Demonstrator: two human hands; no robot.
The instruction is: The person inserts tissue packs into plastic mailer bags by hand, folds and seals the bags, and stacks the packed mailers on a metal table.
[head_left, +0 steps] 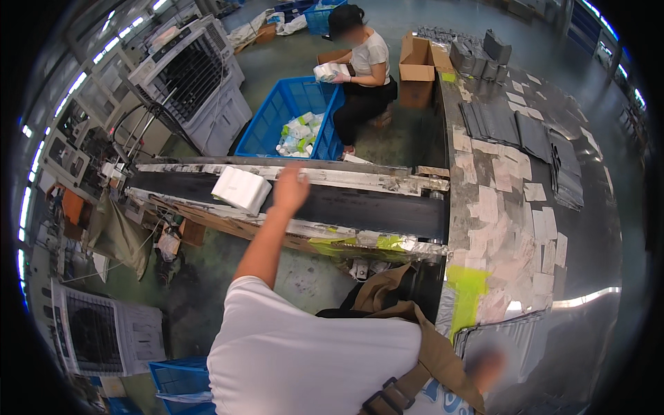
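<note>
My left hand [292, 189] reaches across the dark conveyor belt [373, 211], just right of a white wrapped package [241, 189]. A small gap shows between the hand and that package. Its fingers look loosely bent and apart, with nothing seen in them. The package lies tilted on the belt and has a rounded, bundled shape. At the lower right, my right hand [486, 368] is smeared, so its fingers cannot be made out. It is beside a stack of grey plastic bags [508, 346] on the metal table [588, 277].
Beyond the belt, a seated person [370, 62] holds white packages [332, 72] over a blue crate [277, 104] containing white and green packets. More grey bags [491, 124] lie on the table. A cardboard box [416, 72] and air coolers [190, 76] stand around.
</note>
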